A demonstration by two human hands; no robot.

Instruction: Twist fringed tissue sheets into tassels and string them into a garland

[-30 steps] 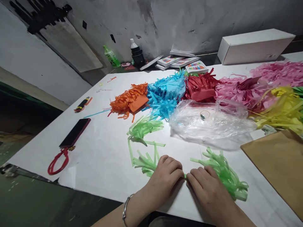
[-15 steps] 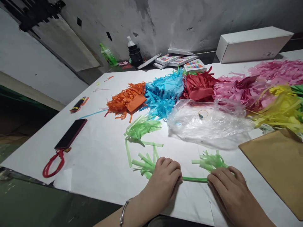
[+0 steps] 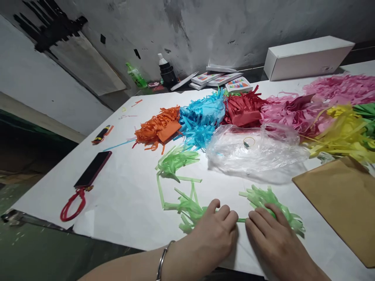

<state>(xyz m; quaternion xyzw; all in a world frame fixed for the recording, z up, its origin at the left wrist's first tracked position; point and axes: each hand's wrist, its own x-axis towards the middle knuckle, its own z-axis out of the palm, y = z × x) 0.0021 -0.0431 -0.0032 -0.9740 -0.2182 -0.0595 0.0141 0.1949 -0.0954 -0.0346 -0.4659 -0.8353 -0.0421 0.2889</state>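
A green paper tassel strip [image 3: 241, 220] lies flat near the table's front edge, fringed at both ends, its middle twisted thin. My left hand [image 3: 218, 230], with a silver bangle at the wrist, has its fingers wrapped round the twisted part beside the left fringe [image 3: 190, 212]. Close by on the right, my right hand [image 3: 269, 230] presses curled fingers on the strip by the right fringe [image 3: 263, 196]. Only a short stretch of green shows between the hands. Behind them lies another light green fringed bundle [image 3: 177, 160].
Orange [image 3: 158, 127], blue [image 3: 202, 115], red [image 3: 243, 107], pink [image 3: 295, 111] and yellow [image 3: 342, 132] paper fringes line the back. Nearer are a clear plastic bag [image 3: 258, 156] and brown envelope [image 3: 336, 203]. A phone [image 3: 93, 169] lies left; a white box [image 3: 307, 58] stands behind.
My hands have come closer together, the left one moving right along the strip, so less of the twisted middle shows. More of both fringes is visible. The view has shifted slightly.
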